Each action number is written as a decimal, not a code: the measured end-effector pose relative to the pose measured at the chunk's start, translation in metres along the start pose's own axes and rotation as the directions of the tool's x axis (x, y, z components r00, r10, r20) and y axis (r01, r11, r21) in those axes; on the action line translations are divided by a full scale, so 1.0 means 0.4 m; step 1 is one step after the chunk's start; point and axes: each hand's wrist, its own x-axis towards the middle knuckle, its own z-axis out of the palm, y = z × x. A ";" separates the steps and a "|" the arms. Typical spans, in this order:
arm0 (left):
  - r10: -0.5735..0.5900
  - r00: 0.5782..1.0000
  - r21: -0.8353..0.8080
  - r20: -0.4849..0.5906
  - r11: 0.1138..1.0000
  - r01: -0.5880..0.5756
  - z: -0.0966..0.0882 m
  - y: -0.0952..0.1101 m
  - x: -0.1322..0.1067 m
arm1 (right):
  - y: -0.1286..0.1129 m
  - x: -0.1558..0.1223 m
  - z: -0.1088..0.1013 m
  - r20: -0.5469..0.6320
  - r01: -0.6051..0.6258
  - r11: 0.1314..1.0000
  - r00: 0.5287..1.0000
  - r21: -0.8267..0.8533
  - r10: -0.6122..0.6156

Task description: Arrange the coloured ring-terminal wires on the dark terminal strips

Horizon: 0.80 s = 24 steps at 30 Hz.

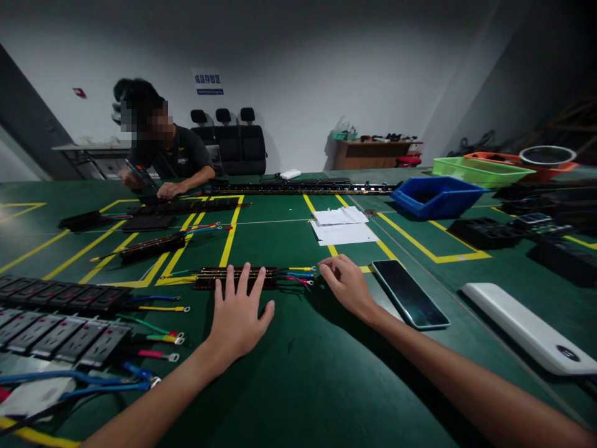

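A dark strip module (236, 277) with copper bars lies across the green table in front of me, with coloured wires (298, 275) and ring terminals fanning from its right end. My left hand (239, 311) lies flat with fingers spread, its fingertips resting on the strip. My right hand (346, 283) rests on the table with fingers curled, pinching at the wire ends beside the strip's right end. What the fingers hold is too small to make out.
A black phone (409, 293) lies right of my right hand, then a white power bank (527, 326). Socket strips (56, 323) with loose wires crowd the left. White papers (342, 225), a blue bin (433, 196) and green tray (480, 169) sit farther back. A co-worker (163, 155) works at far left.
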 end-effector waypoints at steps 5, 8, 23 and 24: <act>-0.003 1.000 -0.003 0.001 1.000 0.003 -0.002 -0.001 0.000 | 0.000 0.000 0.002 0.126 0.043 0.997 0.991 -0.069 -0.034; -0.004 1.000 0.014 -0.001 1.000 0.004 -0.003 0.002 -0.001 | 0.003 -0.005 0.010 0.101 0.105 0.993 0.990 -0.061 -0.099; 0.009 1.000 0.020 -0.016 1.000 -0.009 0.000 0.003 0.001 | -0.013 -0.015 0.002 0.117 0.073 0.985 0.992 -0.158 -0.055; 0.006 1.000 0.016 -0.013 1.000 -0.006 -0.002 0.004 0.001 | -0.013 -0.015 0.002 0.134 0.074 0.984 0.990 -0.164 -0.052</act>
